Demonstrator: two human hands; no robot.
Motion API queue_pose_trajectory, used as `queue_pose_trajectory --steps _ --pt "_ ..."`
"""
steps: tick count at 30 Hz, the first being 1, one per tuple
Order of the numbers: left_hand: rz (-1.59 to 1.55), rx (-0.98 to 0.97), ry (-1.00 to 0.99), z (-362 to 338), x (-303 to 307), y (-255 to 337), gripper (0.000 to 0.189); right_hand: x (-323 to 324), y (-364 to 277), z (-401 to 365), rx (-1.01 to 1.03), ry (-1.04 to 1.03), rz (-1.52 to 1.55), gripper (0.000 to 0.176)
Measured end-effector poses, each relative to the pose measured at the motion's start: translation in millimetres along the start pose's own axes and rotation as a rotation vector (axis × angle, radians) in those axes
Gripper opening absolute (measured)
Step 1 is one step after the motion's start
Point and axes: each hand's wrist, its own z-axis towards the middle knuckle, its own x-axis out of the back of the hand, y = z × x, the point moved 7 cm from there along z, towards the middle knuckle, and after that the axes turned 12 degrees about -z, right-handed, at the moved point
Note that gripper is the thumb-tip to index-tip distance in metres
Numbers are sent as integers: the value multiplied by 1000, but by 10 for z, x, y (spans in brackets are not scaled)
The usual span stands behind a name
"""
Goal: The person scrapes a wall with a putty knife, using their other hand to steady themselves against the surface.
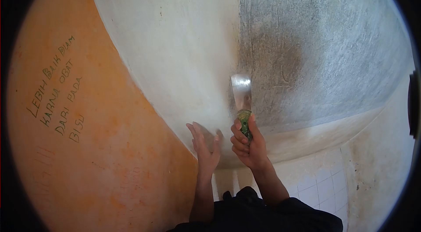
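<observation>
My right hand (250, 142) is wrapped round the green handle of a putty knife (242, 89), thumb along its side. The wide metal blade points up and overlaps the border between a pale wall strip (193, 47) and a rough grey patch (285, 25). To the left, my left hand (205, 146) is raised with its fingers stretched out, close to the pale wall near the orange wall's edge. Nothing is in it. A dark smudge or shadow spreads over the grey patch just right of the blade.
An orange wall (109, 144) with green handwriting (57, 87) meets the pale wall on the left. Below the grey patch run a stained pale band (307, 137) and white tiles (322, 190). A dark object (413, 104) stands at the right edge.
</observation>
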Motion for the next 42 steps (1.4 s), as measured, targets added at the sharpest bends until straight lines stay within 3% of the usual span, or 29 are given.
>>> queue_pose_trajectory --steps 19,42 --pt "8 11 -20 -12 8 -40 85 -343 -268 -21 -30 23 25 49" --pt "-2 44 -5 -16 66 28 86 -122 -96 -39 -45 74 -26 54"
